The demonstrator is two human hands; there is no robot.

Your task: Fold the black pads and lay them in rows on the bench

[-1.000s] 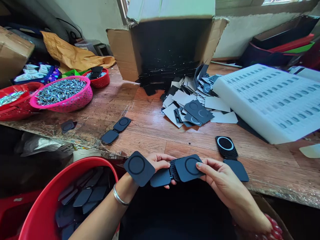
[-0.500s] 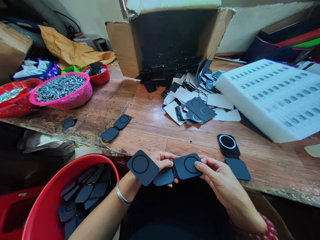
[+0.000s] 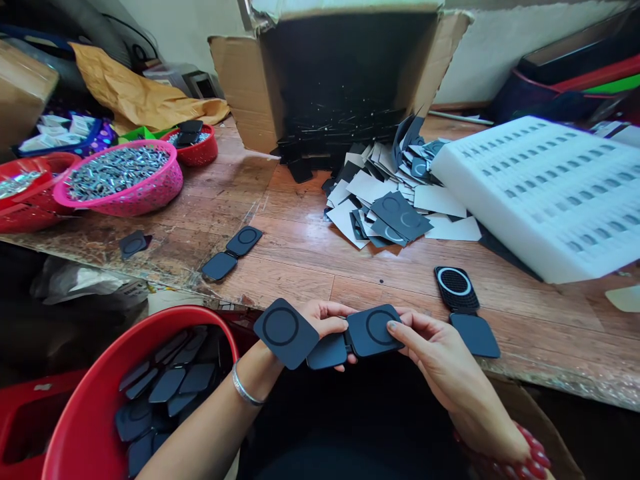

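My left hand [image 3: 327, 320] grips a dark hinged two-panel pad that looks like a folding wireless charger [image 3: 375, 331], its thumb near the hinge. My right hand [image 3: 425, 340] pinches the right panel, with the thumb on the printed ring. A dark square with a ring [image 3: 286, 333] lies over my left hand and wrist. I cannot tell if it is joined to the charger. On the table to the right rests an opened charger [image 3: 474, 335], with a white ring on its bare grid panel. Another opened charger [image 3: 220, 265] lies to the left.
A red tub [image 3: 75, 400] of dark pads stands at lower left. Beyond are a pink basket [image 3: 175, 180] of metal parts, an open cardboard box [image 3: 245, 93], a pile of cards [image 3: 370, 188] and a slotted white foam block [image 3: 560, 260]. A small dark ringed piece [image 3: 133, 245] lies near the left edge.
Both hands keep nearly the same hold on the charger. The view has shifted slightly, and my right thumb stays on the ring.
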